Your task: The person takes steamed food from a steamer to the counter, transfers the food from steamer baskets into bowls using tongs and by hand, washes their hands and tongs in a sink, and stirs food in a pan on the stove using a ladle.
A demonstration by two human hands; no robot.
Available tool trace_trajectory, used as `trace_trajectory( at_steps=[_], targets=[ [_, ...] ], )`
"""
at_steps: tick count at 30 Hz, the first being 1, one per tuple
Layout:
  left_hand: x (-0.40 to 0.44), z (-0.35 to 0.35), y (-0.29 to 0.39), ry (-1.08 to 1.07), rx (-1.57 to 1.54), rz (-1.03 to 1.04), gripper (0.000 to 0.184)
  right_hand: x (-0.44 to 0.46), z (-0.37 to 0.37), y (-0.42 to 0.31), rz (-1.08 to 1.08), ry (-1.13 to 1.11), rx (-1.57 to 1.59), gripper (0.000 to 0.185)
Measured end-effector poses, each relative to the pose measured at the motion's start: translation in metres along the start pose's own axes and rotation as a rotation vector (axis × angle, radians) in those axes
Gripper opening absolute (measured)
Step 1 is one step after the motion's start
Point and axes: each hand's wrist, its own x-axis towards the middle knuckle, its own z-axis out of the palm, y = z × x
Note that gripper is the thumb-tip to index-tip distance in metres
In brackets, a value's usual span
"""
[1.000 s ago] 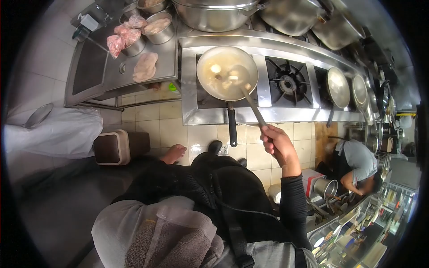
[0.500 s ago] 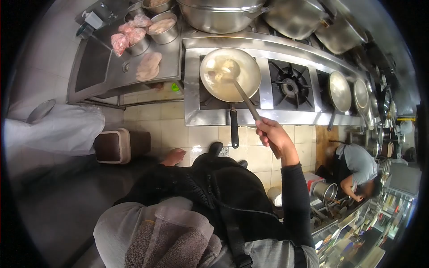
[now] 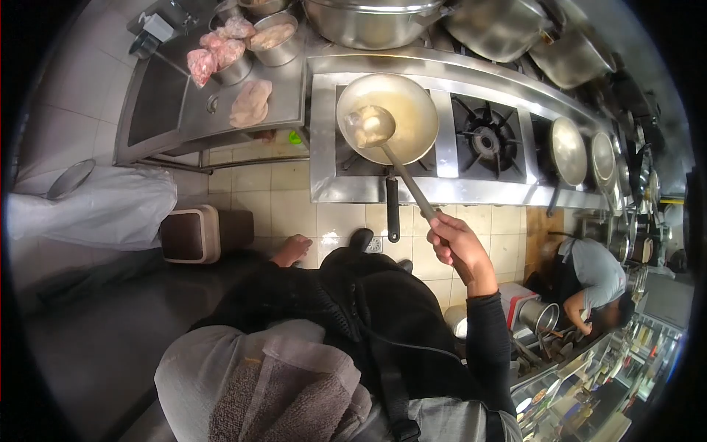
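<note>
My right hand [image 3: 458, 247] is closed around the long handle of a metal ladle [image 3: 409, 180]. The ladle's bowl rests in a frying pan [image 3: 420, 110], over its left side, with pale pieces of food in and around it. A thin yellowish liquid shows in the rest of the pan. The pan sits on the left burner, its black handle [image 3: 392, 210] pointing toward me, untouched. My left hand [image 3: 292, 251] hangs low beside my body, its fingers curled, with nothing visible in it.
A bare burner [image 3: 486, 140] and more pans [image 3: 568, 151] lie to the right. Large pots [image 3: 375, 22] stand behind. Raw meat [image 3: 251, 103] lies on the left steel counter, near bagged meat [image 3: 213, 55]. A bin [image 3: 190, 234] stands below. Another person [image 3: 593, 272] bends at far right.
My right hand has shifted slightly right and down, drawing the ladle's bowl toward me within the pan. Pale food pieces now gather in the bowl. My left hand stays low at my side.
</note>
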Motion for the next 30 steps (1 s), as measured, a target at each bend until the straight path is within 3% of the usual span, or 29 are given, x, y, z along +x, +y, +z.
trace_trajectory(
  at_steps=[1, 2, 4, 6, 10, 13, 16, 22, 28, 30],
  targets=[
    [0.005, -0.003, -0.008, 0.0, 0.001, -0.001, 0.031, -0.002, 0.001, 0.0, 0.0, 0.0, 0.001, 0.015],
    [0.008, -0.007, -0.015, -0.023, 0.232, 0.235, 0.031, -0.006, 0.003, -0.001, -0.002, 0.012, -0.014, 0.014],
    [0.01, -0.009, -0.021, -0.05, 0.465, 0.47, 0.032, -0.008, 0.003, 0.0, -0.003, 0.027, -0.027, 0.014],
    [-0.006, 0.001, 0.004, 0.009, 0.052, -0.017, 0.033, -0.006, 0.0, 0.002, 0.021, -0.005, 0.073, 0.02],
    [0.004, 0.001, -0.008, -0.009, 0.043, 0.028, 0.033, -0.007, -0.003, 0.004, 0.046, -0.053, 0.185, 0.029],
    [0.005, 0.001, -0.002, 0.037, 0.049, -0.037, 0.034, 0.01, -0.015, 0.021, 0.124, -0.327, 0.7, 0.041],
    [0.011, -0.001, -0.006, 0.047, 0.062, -0.005, 0.034, 0.011, -0.015, 0.026, 0.12, -0.314, 0.814, 0.039],
    [-0.004, 0.0, 0.001, 0.098, 0.119, 0.003, 0.032, -0.007, -0.012, 0.027, -0.003, -0.081, 0.558, 0.034],
    [0.019, -0.012, -0.02, -0.025, -0.004, -0.108, 0.03, -0.007, -0.008, 0.001, -0.04, 0.029, 0.331, 0.029],
    [0.006, -0.004, -0.006, 0.074, 0.097, -0.053, 0.03, -0.002, -0.003, -0.012, -0.038, 0.035, 0.289, 0.025]
  ],
)
